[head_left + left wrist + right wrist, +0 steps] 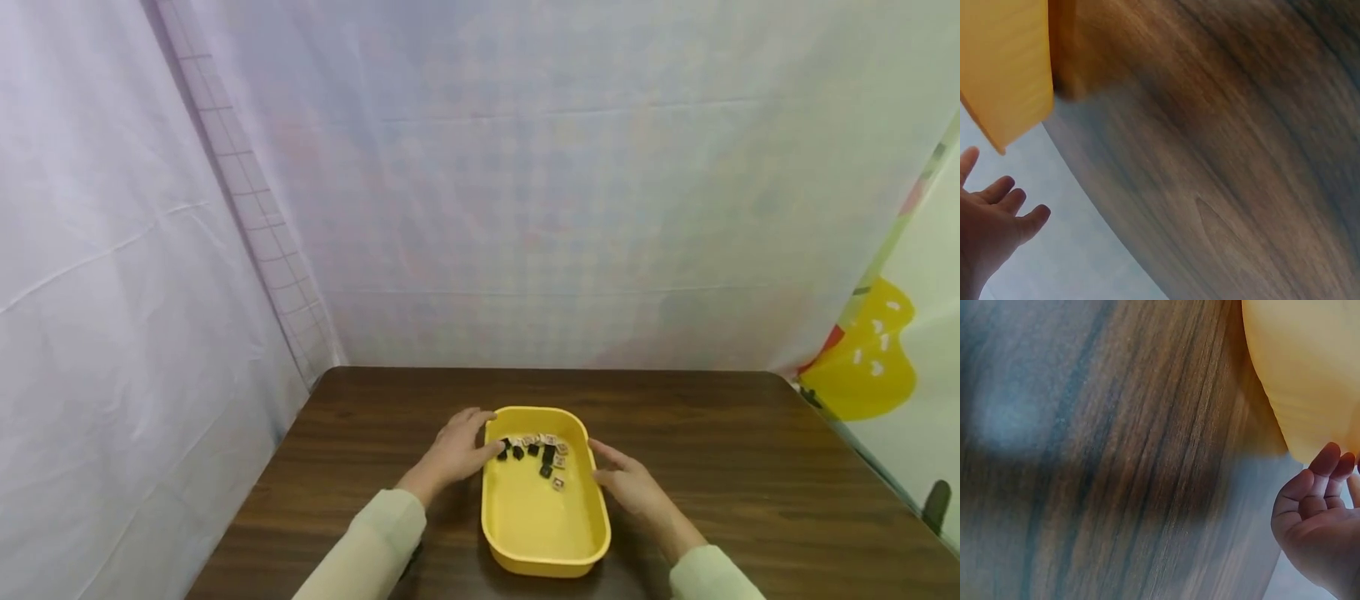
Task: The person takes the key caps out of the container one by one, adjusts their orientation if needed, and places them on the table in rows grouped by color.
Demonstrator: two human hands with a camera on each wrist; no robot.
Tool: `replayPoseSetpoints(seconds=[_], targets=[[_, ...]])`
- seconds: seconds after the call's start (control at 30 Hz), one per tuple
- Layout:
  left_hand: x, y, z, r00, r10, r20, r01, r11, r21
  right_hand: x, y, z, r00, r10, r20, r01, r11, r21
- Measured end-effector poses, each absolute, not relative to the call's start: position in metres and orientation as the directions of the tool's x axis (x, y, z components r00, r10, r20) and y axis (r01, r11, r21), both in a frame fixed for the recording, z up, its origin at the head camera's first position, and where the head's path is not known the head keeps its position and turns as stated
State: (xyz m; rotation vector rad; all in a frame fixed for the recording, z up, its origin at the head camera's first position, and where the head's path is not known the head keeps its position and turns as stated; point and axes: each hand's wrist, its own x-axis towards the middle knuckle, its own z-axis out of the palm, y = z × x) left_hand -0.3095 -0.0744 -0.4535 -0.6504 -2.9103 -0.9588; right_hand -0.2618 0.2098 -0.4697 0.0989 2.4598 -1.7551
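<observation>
Yellow tray (542, 529), long axis toward table's far edge (555, 372)

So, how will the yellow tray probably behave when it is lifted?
The yellow tray looks like thin-walled, smooth plastic, so it is probably light and fairly stiff. Small loose pieces lie toward its far end, so they may slide if it tilts.

One brown wood-grain tabletop (720, 467) carries one yellow, rounded rectangular plastic tub (536, 529), with one bare left hand (452, 454) and one right hand (636, 487) at its opposite sides, and inside it at least five small black blocks (546, 472) and at least five small whitish cubes (558, 483), exact totals unclear.
</observation>
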Motion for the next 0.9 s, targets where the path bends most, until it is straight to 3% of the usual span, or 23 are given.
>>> replayPoseSetpoints(seconds=[0.9], targets=[[-0.315, -0.04, -0.459, -0.946, 0.31, 0.09, 0.313, 0.811, 0.495, -0.259, 0.201, -0.467, -0.992, 0.024, -0.12, 0.122, 0.294, -0.948]])
